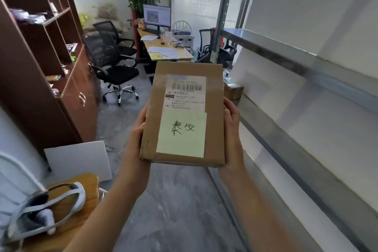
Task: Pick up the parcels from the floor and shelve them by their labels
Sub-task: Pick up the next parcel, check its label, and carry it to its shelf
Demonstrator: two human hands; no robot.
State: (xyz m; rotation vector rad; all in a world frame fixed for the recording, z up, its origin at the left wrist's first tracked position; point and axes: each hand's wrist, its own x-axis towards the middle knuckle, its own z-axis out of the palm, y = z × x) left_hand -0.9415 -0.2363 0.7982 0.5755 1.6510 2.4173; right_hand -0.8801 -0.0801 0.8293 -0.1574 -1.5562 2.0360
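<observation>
Right, head view: a brown cardboard parcel (pixel 214 108) is held up in mid-air over the grey floor (pixel 180 200). The left hand (pixel 136 136) grips its left edge and the right hand (pixel 232 129) clasps its right edge, with the fingers tucked out of sight underneath. A printed shipping label (pixel 186 92) faces up, and a pale green handwritten note (pixel 182 134) sits just below it. Metal shelving (pixel 286 55) runs along the right. Another small box (pixel 233 89) sits low beyond the parcel, and an office chair (pixel 114 71) stands to the left.

Right of right hand (pixel 232 129): grey metal shelf rack (pixel 270 47), open between levels.
Ahead: small brown cardboard box (pixel 233 89).
Left-ahead: black mesh office chair (pixel 110 63).
Below: open grey floor (pixel 180 200).
</observation>
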